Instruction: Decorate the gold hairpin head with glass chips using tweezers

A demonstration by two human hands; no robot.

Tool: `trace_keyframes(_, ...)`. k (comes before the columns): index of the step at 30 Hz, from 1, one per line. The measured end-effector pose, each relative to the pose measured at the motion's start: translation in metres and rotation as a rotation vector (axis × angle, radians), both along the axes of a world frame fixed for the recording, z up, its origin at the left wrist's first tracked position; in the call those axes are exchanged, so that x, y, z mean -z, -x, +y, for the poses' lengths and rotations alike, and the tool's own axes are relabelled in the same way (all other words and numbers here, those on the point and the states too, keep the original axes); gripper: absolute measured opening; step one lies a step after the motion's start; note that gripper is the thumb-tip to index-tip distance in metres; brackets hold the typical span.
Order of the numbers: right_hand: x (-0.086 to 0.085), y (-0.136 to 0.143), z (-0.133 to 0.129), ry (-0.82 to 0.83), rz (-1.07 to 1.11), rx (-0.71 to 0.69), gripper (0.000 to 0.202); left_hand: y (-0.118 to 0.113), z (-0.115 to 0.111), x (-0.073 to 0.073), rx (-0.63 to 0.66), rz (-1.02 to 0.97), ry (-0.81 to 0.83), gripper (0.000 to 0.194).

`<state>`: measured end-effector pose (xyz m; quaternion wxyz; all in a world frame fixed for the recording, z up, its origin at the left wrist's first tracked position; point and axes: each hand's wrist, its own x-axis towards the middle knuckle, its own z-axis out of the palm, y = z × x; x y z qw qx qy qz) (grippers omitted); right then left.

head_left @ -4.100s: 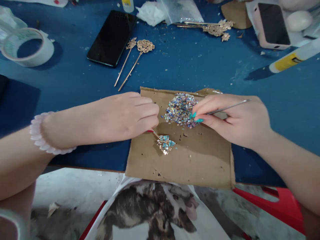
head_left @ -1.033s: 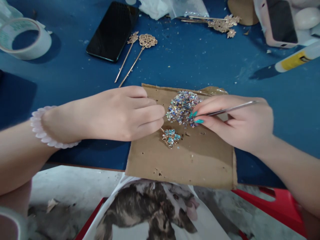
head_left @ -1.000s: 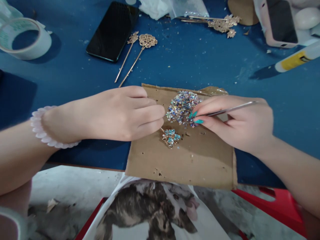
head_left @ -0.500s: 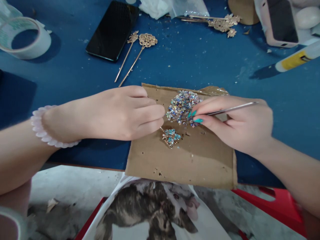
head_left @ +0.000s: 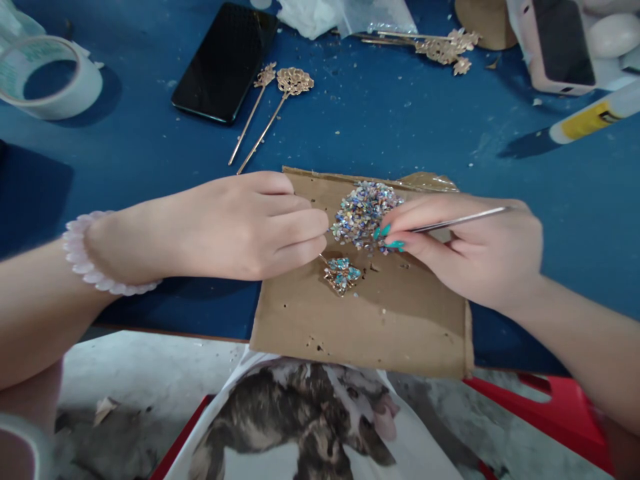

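Observation:
My left hand [head_left: 250, 227] is closed round the stick of a hairpin, most of which its fingers hide. The hairpin's head [head_left: 342, 275], gold with light-blue stones, shows just past the fingertips, over a piece of cardboard [head_left: 360, 333]. A heap of small multicoloured chips [head_left: 364, 210] lies on the upper part of the cardboard. At the heap's lower right edge, my right hand [head_left: 465, 247] pinches thin metal tweezers [head_left: 460, 219]; their tips are hidden by the fingers.
Two gold hairpins [head_left: 273, 123] lie beside a black phone [head_left: 225, 63] on the blue table [head_left: 390, 113]. A tape roll [head_left: 50, 77] sits at left. More gold hairpins [head_left: 445, 48], a pale device [head_left: 563, 47] and a yellow-banded tube [head_left: 595, 120] occupy the far right.
My right hand has shifted very slightly left at the edge of the heap, tweezers still in it. The left hand and its hairpin stay almost where they were.

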<state>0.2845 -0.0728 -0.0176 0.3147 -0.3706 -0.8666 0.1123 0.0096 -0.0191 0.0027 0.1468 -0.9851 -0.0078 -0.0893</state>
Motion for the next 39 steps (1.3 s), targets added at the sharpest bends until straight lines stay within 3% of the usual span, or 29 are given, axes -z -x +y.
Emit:
trace_keyframes(4,-0.0010,0.0008,-0.0026,0.008,0.037,-0.021,0.008,0.0008,-0.0002,0.0009,0.001,0.008,0.006,0.039)
trace_keyframes(12,-0.0053,0.0085,-0.0072,0.060,0.065,-0.219,0.008,-0.0002,-0.0051,0.0007,0.065,-0.014,-0.012,0.036)
trace_keyframes(18,-0.0040,0.0079,-0.0075,0.086,0.046,-0.220,0.007,0.0016,-0.0019,0.0026,0.003,0.027,0.114,0.041)
trace_keyframes(26,-0.0070,0.0063,-0.0076,0.089,0.040,-0.208,0.008,-0.0002,-0.0007,0.0009,-0.033,0.073,0.151,0.041)
trace_keyframes(32,-0.0070,0.0050,-0.0059,0.088,0.032,-0.220,0.010,0.0000,-0.0003,0.0006,-0.023,-0.015,0.244,0.038)
trace_keyframes(39,-0.0073,0.0049,-0.0059,0.097,0.032,-0.234,0.009,-0.0004,-0.0007,0.0008,-0.020,0.048,0.137,0.043)
